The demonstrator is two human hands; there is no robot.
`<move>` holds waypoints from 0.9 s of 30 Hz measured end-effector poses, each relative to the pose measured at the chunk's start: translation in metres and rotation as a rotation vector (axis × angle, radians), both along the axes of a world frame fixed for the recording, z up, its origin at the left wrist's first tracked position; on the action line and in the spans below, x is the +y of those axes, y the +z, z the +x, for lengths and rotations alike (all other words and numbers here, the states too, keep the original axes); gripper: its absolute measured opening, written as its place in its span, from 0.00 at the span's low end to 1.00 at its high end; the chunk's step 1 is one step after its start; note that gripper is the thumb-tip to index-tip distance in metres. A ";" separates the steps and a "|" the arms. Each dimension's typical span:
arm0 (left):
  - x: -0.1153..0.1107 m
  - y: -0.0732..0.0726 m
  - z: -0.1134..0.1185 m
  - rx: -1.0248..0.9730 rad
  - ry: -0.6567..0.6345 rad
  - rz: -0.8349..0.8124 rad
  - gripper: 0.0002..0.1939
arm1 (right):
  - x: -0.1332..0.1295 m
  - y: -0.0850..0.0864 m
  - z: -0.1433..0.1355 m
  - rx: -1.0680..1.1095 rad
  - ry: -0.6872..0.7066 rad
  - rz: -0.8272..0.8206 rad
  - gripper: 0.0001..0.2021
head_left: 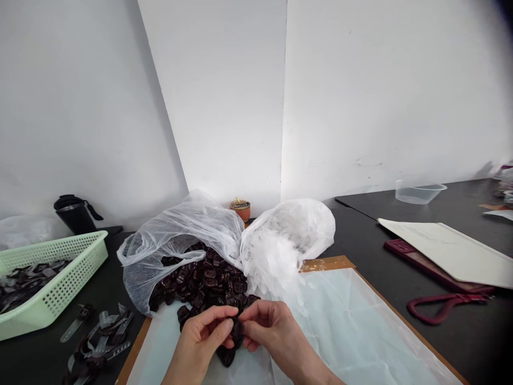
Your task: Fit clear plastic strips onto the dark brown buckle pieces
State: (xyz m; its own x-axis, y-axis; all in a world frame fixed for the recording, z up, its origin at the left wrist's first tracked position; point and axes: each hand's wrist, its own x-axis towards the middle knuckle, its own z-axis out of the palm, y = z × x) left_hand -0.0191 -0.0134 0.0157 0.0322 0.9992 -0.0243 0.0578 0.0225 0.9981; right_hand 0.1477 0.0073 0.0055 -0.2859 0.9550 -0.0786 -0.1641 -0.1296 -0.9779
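Both hands meet at the front of the work sheet, fingertips pinched around a small glossy dark-brown plastic piece (pixel 237 333). My left hand (pixel 202 339) grips it from the left with thumb and forefinger. From the other side, my right hand (pixel 272 329) pinches at its edge; whether a clear strap is also in those fingers is hidden. Just beyond lies a heap of similar dark-brown pieces (pixel 200 283), spilling out of a clear plastic bag (pixel 160 240). Beside it, a white bag (pixel 320 224) spills translucent plastic strips (pixel 270 259). Another dark piece (pixel 226 356) lies below my fingers.
At left are a green basket (pixel 76 275) of dark pieces with straps, loose strapped pieces (pixel 106 337) and a black tumbler (pixel 75 214). On the right are red-handled scissors (pixel 441 307), a notebook (pixel 449 251) and a clear tub (pixel 419 192). A small pot (pixel 241 209) stands behind.
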 end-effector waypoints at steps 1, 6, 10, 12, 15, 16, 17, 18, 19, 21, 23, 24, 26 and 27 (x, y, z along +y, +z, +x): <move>-0.001 0.000 0.002 0.007 0.005 0.021 0.11 | 0.000 -0.001 0.000 0.007 0.005 -0.008 0.06; -0.002 0.001 0.006 -0.016 0.087 0.065 0.11 | 0.001 -0.001 0.003 0.079 0.068 -0.062 0.11; 0.001 0.004 0.001 -0.003 0.084 0.033 0.12 | 0.001 0.003 0.005 0.129 0.085 -0.118 0.16; 0.001 0.005 -0.001 -0.008 0.081 0.020 0.12 | 0.001 0.004 0.004 0.125 0.087 -0.130 0.17; 0.000 0.006 0.001 -0.024 0.100 0.031 0.11 | 0.001 0.005 0.002 0.097 0.077 -0.119 0.19; -0.001 0.006 0.001 -0.023 0.101 0.034 0.11 | 0.001 0.005 0.002 0.082 0.073 -0.109 0.19; -0.001 0.005 0.002 -0.018 0.094 0.032 0.11 | 0.001 0.005 0.002 0.069 0.072 -0.099 0.19; 0.000 0.006 0.002 -0.011 0.078 0.027 0.10 | 0.001 0.004 0.001 0.059 0.073 -0.089 0.19; 0.000 0.006 0.001 -0.001 0.054 0.018 0.10 | 0.001 0.003 0.001 0.054 0.078 -0.080 0.19; 0.000 0.005 0.001 0.011 0.020 0.007 0.10 | 0.001 0.001 0.001 0.054 0.093 -0.072 0.19; 0.000 0.005 0.001 0.006 0.021 0.009 0.10 | 0.001 0.000 0.002 0.066 0.108 -0.076 0.19; 0.000 0.005 0.001 -0.001 0.030 0.014 0.09 | 0.001 0.000 0.002 0.073 0.118 -0.082 0.20; 0.000 0.005 0.001 -0.015 0.039 0.020 0.09 | 0.001 0.000 0.003 0.095 0.142 -0.089 0.21; 0.000 0.005 0.001 -0.019 0.040 0.018 0.09 | 0.001 0.000 0.003 0.110 0.149 -0.084 0.21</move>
